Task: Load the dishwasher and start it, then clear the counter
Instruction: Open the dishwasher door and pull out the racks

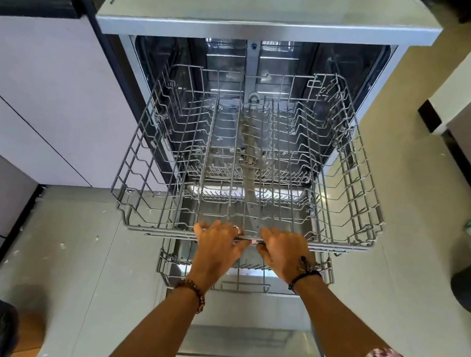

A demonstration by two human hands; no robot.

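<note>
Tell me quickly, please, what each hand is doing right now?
Left hand: gripping the front rail of the upper rack.
Right hand: gripping the same rail.

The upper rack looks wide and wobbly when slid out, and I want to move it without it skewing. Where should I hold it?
Grip the front rail of the upper rack near its middle, coming from the front over the open door. That rail is the nearest straight bar, and both the left hand and the right hand curl over it side by side there, which should keep the pull even.
</note>
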